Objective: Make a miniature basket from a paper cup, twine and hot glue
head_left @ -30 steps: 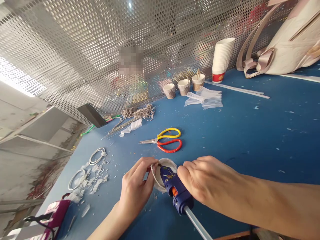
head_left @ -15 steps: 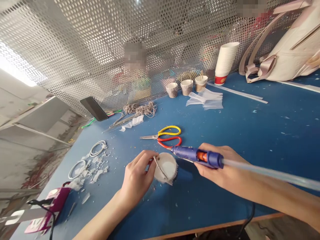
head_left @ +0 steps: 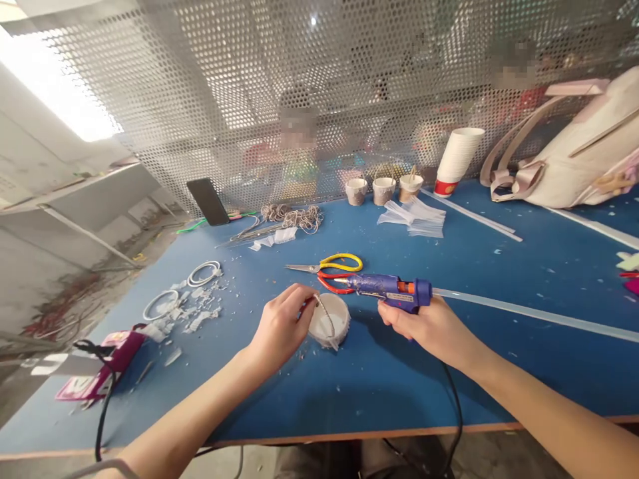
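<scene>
My left hand (head_left: 288, 318) is closed at the left rim of a small white cup (head_left: 341, 320), pinching one end of a twisted cord (head_left: 326, 313). The cord runs across the cup's mouth to the near rim, where a bit of white trim sticks out. In my right hand (head_left: 424, 326) is a blue glue gun (head_left: 387, 287), with a long clear glue stick (head_left: 504, 311) coming out of its back. Its nozzle points left, above the red handle of the scissors (head_left: 327, 269) and clear of the cup. My left fingertips are partly hidden.
At the back stand several small cups with handles (head_left: 384, 190), stacked paper cups (head_left: 458, 159) and a bag (head_left: 574, 146). White strips (head_left: 417, 216), cord bundles (head_left: 294, 216) and a phone (head_left: 208, 201) lie before a perforated screen. Left are rings (head_left: 204, 273), scraps and a purple box (head_left: 117, 359).
The glue gun has drawn back from the cup's far rim, and its body is turned more side-on. My left hand keeps its pinch on the cord. The camera view has shifted.
</scene>
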Demonstrator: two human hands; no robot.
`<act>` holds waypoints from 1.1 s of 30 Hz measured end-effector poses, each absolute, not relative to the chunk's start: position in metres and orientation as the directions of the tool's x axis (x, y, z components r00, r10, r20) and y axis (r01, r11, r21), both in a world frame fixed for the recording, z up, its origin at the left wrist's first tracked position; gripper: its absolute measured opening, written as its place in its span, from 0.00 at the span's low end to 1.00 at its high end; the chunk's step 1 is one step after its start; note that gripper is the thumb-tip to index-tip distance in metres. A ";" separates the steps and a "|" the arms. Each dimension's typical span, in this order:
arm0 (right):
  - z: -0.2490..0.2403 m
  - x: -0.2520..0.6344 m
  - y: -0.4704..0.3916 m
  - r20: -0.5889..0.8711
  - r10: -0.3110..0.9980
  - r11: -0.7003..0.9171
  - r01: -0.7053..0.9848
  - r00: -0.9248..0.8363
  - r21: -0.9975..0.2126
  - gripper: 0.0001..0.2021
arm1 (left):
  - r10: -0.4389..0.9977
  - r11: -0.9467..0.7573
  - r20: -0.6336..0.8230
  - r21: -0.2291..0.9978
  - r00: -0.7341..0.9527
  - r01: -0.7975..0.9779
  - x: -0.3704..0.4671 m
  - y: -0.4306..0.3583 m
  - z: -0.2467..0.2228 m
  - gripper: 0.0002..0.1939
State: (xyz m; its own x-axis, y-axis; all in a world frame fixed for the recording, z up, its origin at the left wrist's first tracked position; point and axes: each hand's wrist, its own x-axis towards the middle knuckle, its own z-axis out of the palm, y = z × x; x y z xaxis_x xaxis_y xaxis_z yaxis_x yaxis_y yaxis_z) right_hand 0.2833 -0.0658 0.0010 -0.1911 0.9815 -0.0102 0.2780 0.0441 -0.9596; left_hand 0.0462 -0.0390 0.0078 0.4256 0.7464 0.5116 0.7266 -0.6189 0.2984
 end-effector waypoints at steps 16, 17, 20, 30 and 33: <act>-0.012 0.254 -0.049 0.113 0.982 0.121 0.044 -0.150 -0.992 0.13 | 0.813 -0.430 0.530 0.268 0.241 0.862 0.058 -0.046 0.002 0.07; -0.013 0.254 -0.050 0.121 0.983 0.127 0.033 -0.141 -0.991 0.13 | 0.814 -0.421 0.532 0.263 0.233 0.868 0.058 -0.046 0.002 0.08; -0.015 0.253 -0.054 0.130 0.986 0.130 -0.005 -0.105 -0.992 0.14 | 0.817 -0.395 0.536 0.251 0.212 0.884 0.059 -0.049 0.001 0.08; -0.025 0.240 -0.054 0.157 0.976 0.153 -0.037 -0.149 -0.988 0.11 | 0.837 -0.322 0.525 0.243 0.155 0.915 0.063 -0.053 0.001 0.09; -0.026 0.239 -0.054 0.162 0.970 0.160 -0.025 -0.180 -0.987 0.10 | 0.844 -0.309 0.515 0.240 0.149 0.920 0.063 -0.052 0.000 0.08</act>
State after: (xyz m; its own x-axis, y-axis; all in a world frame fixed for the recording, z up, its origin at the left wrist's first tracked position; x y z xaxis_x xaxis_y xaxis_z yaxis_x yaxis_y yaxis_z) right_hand 0.2387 -0.0544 -0.0265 -0.1797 0.9703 0.1619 -0.0254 0.1599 -0.9868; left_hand 0.0630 -0.0525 -0.0001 0.1488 0.8443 0.5148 0.9204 -0.3086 0.2402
